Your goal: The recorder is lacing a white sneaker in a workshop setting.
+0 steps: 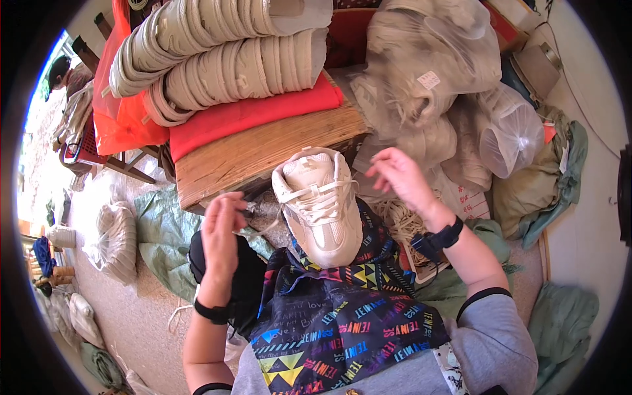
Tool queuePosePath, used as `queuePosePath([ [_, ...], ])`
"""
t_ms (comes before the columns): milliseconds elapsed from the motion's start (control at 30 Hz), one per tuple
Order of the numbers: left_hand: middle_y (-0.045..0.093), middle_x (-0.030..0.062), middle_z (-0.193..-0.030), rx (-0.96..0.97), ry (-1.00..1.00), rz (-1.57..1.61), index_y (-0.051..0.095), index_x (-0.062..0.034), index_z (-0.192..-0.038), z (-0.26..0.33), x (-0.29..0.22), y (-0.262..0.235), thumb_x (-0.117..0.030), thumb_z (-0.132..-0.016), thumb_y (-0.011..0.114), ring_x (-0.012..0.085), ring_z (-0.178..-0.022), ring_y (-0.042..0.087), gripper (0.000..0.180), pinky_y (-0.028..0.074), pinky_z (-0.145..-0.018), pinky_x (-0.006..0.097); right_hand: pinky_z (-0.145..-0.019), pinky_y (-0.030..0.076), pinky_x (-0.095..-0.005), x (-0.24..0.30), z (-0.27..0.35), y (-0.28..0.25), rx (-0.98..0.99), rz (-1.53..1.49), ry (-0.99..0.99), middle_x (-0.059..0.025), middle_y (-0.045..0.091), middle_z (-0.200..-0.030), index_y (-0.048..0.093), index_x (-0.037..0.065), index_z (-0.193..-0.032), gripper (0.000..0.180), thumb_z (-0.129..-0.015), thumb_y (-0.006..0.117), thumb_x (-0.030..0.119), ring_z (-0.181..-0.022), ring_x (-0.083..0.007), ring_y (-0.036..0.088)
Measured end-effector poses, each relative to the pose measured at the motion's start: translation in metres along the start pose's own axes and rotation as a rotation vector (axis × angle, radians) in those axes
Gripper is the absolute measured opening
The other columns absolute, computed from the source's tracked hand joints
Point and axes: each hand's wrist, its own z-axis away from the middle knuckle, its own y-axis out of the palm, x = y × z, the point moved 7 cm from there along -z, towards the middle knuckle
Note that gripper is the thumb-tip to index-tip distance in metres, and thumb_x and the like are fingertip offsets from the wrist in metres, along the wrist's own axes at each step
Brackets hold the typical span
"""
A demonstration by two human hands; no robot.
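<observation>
Lacing white shoe (319,201) on lap: left hand (220,234) at 9 o'clock pinching lace end (263,227), right hand (398,174) at 2 o'clock released. Best pulling evenly, keeping lace flat.

A shoe (318,201) is set on the lap between both hands — soles (217,56) are stacked behind on the counter (263,148).

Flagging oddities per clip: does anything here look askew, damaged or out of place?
Nothing looks damaged or spilled. The cream sneaker sits upright on the lap, half-laced, with a lace end running to the left hand. The right hand hovers open beside it. The stacked soles lean but stay in place.
</observation>
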Motion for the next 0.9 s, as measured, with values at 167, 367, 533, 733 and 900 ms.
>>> queuePosePath([
  [167,0.06,-0.0019,-0.078,0.16,-0.04,-0.057,0.065,-0.0043,-0.1,-0.001,0.02,0.047,-0.023,-0.104,0.049,0.0042,-0.067,0.05,0.025,0.041,-0.063,0.02,-0.065,0.046,-0.021,0.022,0.007,0.048,0.076,0.11,-0.123,0.0029,0.06,-0.082,0.06,0.005,-0.099,0.01,-0.097,0.06,0.015,-0.072,-0.0042,0.055],
  [367,0.051,0.0019,-0.098,0.173,-0.022,-0.105,0.064,0.0002,-0.095,0.003,0.021,0.054,-0.019,-0.103,0.049,0.0046,-0.061,0.05,0.025,0.043,-0.056,0.019,-0.063,0.044,-0.0222,0.025,0.014,0.063,0.183,0.204,-0.087,0.0029,0.058,-0.076,0.06,0.003,-0.09,0.012,-0.095,0.061,0.013,-0.069,-0.0048,0.052],
  [533,0.057,0.0012,-0.09,0.209,-0.058,-0.097,0.062,-0.0017,-0.097,-0.002,0.022,0.063,-0.02,-0.104,0.047,0.0035,-0.057,0.048,0.025,0.04,-0.052,0.018,-0.063,0.043,-0.0223,0.023,0.004,0.064,0.244,0.167,-0.003,0.0022,0.058,-0.076,0.06,0.003,-0.086,0.011,-0.091,0.062,0.012,-0.07,-0.0054,0.052],
  [733,0.063,0.0023,-0.074,0.315,-0.175,-0.022,0.061,-0.0034,-0.091,0.008,0.02,0.076,-0.025,-0.105,0.044,0.0038,-0.052,0.045,0.031,0.035,-0.047,0.018,-0.058,0.045,-0.026,0.03,0.001,0.059,0.156,0.336,-0.003,-0.0012,0.059,-0.07,0.061,0.002,-0.081,0.012,-0.084,0.065,0.013,-0.064,-0.0077,0.053],
  [900,0.062,0.0002,-0.071,0.349,-0.272,-0.088,0.063,-0.0038,-0.089,0.011,0.035,0.075,-0.023,-0.102,0.048,0.0031,-0.054,0.045,0.028,0.036,-0.049,0.018,-0.059,0.048,-0.0345,0.062,0.005,0.061,0.048,0.731,-0.254,-0.0125,0.062,-0.071,0.06,0.003,-0.08,0.011,-0.08,0.064,0.013,-0.063,-0.0214,0.061],
])
